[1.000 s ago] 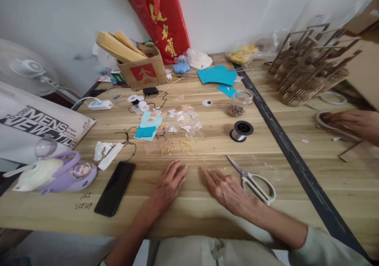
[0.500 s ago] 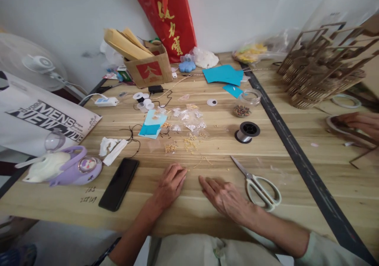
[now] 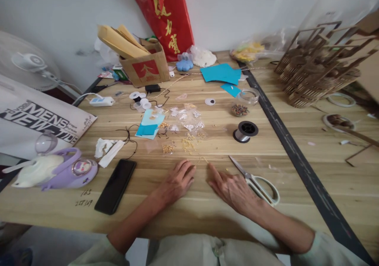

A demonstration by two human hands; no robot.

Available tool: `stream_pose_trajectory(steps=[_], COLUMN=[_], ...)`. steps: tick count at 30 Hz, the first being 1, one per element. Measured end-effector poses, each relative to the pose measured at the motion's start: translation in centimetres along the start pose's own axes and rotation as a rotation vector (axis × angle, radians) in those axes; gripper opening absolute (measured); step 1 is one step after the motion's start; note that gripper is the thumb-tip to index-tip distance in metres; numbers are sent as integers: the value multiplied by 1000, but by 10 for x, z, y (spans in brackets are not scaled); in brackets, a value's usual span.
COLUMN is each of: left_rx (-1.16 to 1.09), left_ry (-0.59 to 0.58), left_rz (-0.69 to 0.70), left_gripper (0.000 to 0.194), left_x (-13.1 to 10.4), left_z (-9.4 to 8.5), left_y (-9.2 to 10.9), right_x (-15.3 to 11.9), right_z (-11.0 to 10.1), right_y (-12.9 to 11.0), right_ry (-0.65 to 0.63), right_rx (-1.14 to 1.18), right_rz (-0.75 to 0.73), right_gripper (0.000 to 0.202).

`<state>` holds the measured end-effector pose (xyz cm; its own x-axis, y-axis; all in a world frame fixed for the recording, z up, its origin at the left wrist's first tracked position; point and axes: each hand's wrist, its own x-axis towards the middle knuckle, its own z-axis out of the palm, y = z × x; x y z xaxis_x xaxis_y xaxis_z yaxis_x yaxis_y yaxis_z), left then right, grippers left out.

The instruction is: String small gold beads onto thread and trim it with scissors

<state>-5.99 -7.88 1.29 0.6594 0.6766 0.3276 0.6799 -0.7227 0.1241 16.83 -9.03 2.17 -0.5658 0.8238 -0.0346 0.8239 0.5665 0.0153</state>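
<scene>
Head view: thin gold chain lies just beyond the fingertips, bent like an inverted V, ends toward both hands, neither clearly nearer. Left hand: fingers bunched; right hand: index extended; can't tell if either pinches. Grainy wood table, shiny round beads, pale-handled steel scissors.
</scene>
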Motion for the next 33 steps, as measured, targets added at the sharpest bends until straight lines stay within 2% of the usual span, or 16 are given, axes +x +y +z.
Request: stream_pose_trajectory(steps=[5, 10, 13, 22, 33], left_rx=[12, 61, 87, 13, 51], left_ry=[-54, -162, -190, -160, -172], left_rz=[55, 93, 99, 103, 117], left_gripper=[35, 42, 44, 43, 45], left_x=[11, 28, 34, 34, 31], left_z=[-1, 3, 6, 13, 17], left_y=[-4, -5, -5, -11, -16], right_x=[2, 3, 3, 2, -5], right_z=[-2, -5, -6, -9, -7], right_y=[-1, 0, 0, 2, 0], right_ry=[-71, -100, -111, -92, -5], right_rx=[11, 12, 29, 31, 17], right_rz=[13, 24, 6, -17, -51], right_gripper=[49, 50, 51, 49, 45])
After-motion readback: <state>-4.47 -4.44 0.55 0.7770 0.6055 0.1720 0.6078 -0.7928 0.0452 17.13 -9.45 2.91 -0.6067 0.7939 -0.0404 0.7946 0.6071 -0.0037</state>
